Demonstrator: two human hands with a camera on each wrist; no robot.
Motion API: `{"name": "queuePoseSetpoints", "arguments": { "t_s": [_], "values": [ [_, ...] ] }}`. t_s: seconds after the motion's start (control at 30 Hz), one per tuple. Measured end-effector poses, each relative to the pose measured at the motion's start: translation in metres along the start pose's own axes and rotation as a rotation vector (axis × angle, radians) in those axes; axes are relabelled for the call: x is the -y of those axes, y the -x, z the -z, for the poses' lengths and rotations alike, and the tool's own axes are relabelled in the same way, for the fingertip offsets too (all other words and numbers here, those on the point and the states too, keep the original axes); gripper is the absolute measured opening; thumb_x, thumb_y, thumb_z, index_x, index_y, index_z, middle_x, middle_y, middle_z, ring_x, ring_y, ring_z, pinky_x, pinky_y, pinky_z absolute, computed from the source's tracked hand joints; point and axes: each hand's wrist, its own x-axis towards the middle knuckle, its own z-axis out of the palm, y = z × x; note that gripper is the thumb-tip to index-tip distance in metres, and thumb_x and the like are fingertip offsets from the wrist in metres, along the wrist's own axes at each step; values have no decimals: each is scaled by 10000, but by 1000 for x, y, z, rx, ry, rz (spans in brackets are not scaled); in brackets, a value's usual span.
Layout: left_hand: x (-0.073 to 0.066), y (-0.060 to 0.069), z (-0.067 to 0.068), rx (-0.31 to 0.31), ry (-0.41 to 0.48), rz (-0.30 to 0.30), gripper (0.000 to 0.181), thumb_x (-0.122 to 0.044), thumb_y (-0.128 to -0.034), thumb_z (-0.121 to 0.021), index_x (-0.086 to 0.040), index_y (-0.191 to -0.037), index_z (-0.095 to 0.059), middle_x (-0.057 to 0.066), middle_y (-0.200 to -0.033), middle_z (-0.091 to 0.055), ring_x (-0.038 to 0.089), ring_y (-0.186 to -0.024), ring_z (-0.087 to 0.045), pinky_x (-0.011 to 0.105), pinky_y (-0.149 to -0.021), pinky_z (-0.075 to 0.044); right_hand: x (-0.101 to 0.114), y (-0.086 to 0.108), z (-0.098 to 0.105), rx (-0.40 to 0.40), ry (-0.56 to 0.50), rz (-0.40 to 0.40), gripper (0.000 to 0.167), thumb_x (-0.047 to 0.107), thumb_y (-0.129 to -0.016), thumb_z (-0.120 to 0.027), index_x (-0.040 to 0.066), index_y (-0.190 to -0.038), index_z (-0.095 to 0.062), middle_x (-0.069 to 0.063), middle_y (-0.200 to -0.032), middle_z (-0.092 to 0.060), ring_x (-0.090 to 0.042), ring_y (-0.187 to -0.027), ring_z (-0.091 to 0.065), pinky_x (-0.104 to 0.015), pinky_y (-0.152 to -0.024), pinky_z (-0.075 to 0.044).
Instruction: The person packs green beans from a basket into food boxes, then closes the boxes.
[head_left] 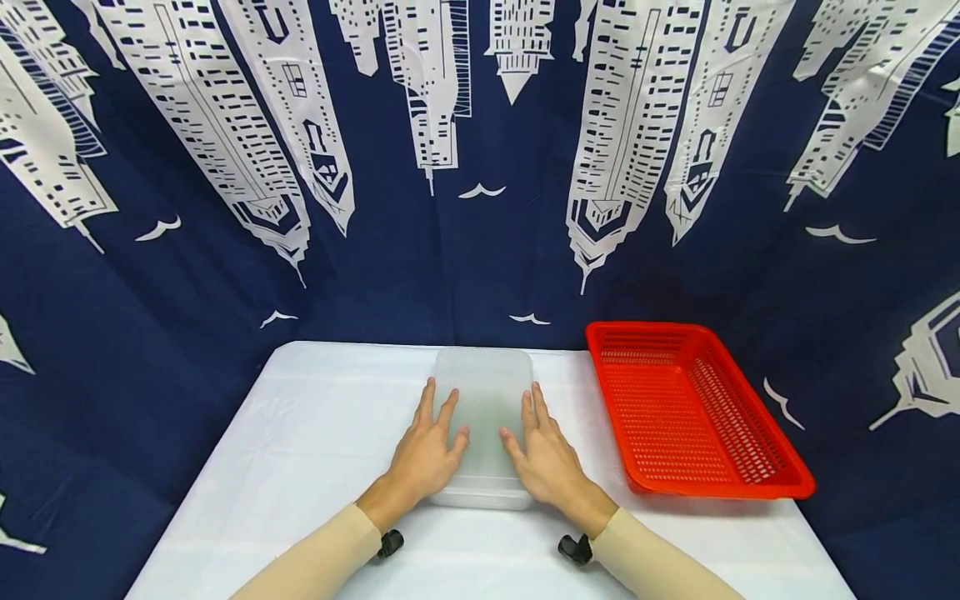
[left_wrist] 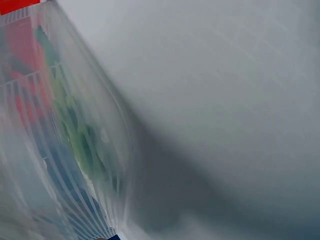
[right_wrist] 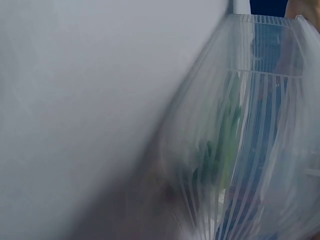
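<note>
A long clear plastic container (head_left: 489,375) with a frosted lid lies in the middle of the white table, its short end toward me. My left hand (head_left: 424,454) is at its left long edge, fingers straight and spread, pointing away. On the opposite edge is my right hand (head_left: 551,458), likewise with straight fingers. Neither hand grips anything; whether the palms press on the container cannot be told. Through the ribbed container wall (left_wrist: 45,120) in the left wrist view, something green (left_wrist: 80,135) shows blurred. The right wrist view shows the same ribbed side (right_wrist: 265,105) close up.
To the right stands a red perforated plastic basket (head_left: 701,492), reaching the table's right edge. A white cloth covers the table (head_left: 322,433). Behind hangs a dark blue curtain (head_left: 450,267) with white building prints.
</note>
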Motion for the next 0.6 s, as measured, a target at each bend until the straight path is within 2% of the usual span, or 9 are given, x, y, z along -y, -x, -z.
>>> {"name": "queuePoseSetpoints", "arguments": {
  "t_s": [0.17,0.37,0.47,0.6],
  "values": [
    [2,-1,3,-2,2,-8,719,-408,-1191,-601,-108,-1817,-414,303,-1943,-101,602,-1687,-428,750,-1204,-561,-1,-2,3,-18,12,30,844,473,-1207,-597,-62,-1801,-326,-225,-1958,-172,-547,-1609,-545,-719,-1152,-594],
    [5,-3,13,-2,-14,-39,719,-476,-1187,-598,-121,-1796,-461,286,-1936,-186,567,-1755,-327,814,-1247,-479,-5,-4,19,-48,53,72,804,505,-1177,-658,4,-1772,-454,-271,-1919,-272,-572,-1645,-493,-771,-1219,-524],
    [8,-2,22,3,-44,-56,744,-522,-1172,-611,-135,-1792,-473,262,-1924,-259,548,-1757,-340,805,-1262,-462,-9,-4,31,-74,72,86,814,538,-1155,-685,60,-1778,-472,-271,-1916,-280,-579,-1665,-464,-803,-1222,-505],
    [12,-2,42,4,-94,-76,798,-582,-1150,-629,-161,-1805,-456,230,-1919,-306,520,-1771,-331,790,-1303,-420,-15,-2,50,-116,100,112,853,571,-1126,-708,107,-1796,-455,-264,-1922,-268,-601,-1686,-427,-833,-1244,-470]
  ]
}}
